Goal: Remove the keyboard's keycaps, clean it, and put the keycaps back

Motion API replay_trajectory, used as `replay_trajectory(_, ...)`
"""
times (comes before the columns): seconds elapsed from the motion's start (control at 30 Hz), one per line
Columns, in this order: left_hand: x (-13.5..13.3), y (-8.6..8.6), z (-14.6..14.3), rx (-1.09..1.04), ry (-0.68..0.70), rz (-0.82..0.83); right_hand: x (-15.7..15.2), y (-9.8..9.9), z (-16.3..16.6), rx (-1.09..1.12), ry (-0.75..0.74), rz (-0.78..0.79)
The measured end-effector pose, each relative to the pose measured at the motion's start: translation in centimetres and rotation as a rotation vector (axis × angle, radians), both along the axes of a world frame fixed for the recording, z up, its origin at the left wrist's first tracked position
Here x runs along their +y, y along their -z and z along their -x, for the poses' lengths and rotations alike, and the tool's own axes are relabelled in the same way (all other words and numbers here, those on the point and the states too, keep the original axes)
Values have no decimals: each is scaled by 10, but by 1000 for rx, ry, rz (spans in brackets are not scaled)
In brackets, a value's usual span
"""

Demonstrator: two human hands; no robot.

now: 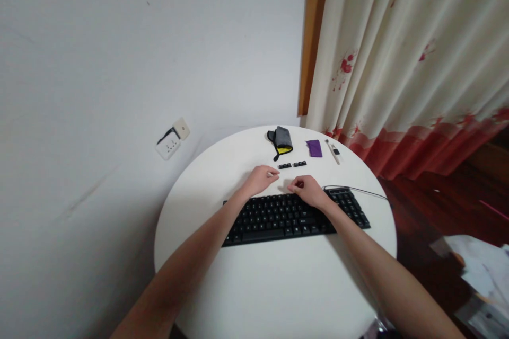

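Observation:
A black keyboard (274,217) lies across the round white table. My left hand (259,180) is just beyond its back edge, fingers pinched together; a small pale bit shows at the fingertips, too small to name. My right hand (308,189) rests over the back edge of the keyboard, right of the middle, with thumb and fingers curled into a pinch. Whatever may be between those fingertips is hidden. Beyond both hands sit two short rows of black keycaps, a left row (284,166) and a right row (300,163).
Behind the keycaps lie a folded grey and yellow cloth (283,137), a purple cloth (314,148), a thin brush-like tool (332,151) and a small black and white item (336,152). A cable (358,190) runs off the right edge. Wall and curtain (369,63) border the table (270,286).

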State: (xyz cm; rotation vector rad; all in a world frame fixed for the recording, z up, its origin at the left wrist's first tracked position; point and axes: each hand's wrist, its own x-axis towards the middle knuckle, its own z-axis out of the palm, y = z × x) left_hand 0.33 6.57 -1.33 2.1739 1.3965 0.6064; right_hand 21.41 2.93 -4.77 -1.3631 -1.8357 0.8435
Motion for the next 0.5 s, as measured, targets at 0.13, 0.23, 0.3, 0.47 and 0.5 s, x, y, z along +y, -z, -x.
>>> replay_trajectory(0.13,42,6,-25,81,-108,-78,9,-4,-14,37,176,-68)
replay_trajectory(0.23,57,12,-39,132,-120,-84,17,-5,-28,39,256,-95)
replay_trajectory(0.3,59,15,-44,154,-122,-85,19,-7,-34,45,288,-111)
replay_trajectory(0.47,48,10,-45,163,-87,-77,17,-13,-34,74,254,-153)
replay_trajectory(0.5,42,7,-45,159,-71,-75,16,-14,-32,85,220,-165)
